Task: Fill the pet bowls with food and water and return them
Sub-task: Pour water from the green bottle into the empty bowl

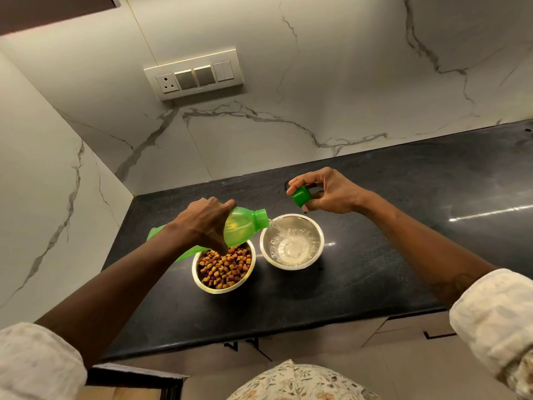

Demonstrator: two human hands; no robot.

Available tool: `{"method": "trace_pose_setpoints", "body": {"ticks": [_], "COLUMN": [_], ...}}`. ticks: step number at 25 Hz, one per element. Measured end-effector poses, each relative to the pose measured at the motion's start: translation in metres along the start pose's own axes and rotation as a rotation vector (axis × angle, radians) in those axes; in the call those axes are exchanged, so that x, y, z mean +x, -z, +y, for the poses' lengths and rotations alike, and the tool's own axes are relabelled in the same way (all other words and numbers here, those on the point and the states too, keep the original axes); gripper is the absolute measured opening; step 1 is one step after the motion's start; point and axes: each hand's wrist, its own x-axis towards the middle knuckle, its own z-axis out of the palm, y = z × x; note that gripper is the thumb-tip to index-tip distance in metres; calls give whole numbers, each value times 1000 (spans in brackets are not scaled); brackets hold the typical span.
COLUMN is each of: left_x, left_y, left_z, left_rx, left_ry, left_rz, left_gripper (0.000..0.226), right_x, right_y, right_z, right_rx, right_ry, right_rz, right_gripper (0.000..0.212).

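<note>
Two steel bowls stand side by side on the black counter [375, 197]. The left bowl [202, 282] is full of brown kibble. The right bowl [318, 236] holds splashing water. My left hand [206, 223] grips a green plastic bottle [242, 229], tipped on its side above the kibble bowl with its neck over the right bowl's rim, and a stream of water runs out of it. My right hand [328, 193] hovers just behind the water bowl and pinches the bottle's green cap [300, 196].
Marble walls close the counter's back and left side, forming a corner. A switch and socket panel [193, 73] is on the back wall. The counter stretches to the right. Its front edge runs just below the bowls, with cabinet fronts [403, 327] underneath.
</note>
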Motion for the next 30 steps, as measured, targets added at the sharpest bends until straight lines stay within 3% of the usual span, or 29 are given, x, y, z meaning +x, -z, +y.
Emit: {"method": "trace_pose_setpoints", "body": {"ticks": [30], "left_x": [-14], "left_y": [35], "left_z": [-4], "left_rx": [86], "left_ry": [34], "left_rz": [41], "left_gripper": [118], "right_x": [3], "right_y": [0], "right_z": [-6], "right_rx": [37], "right_ry": [35], "right_rz": [5], "right_gripper": [49]}}
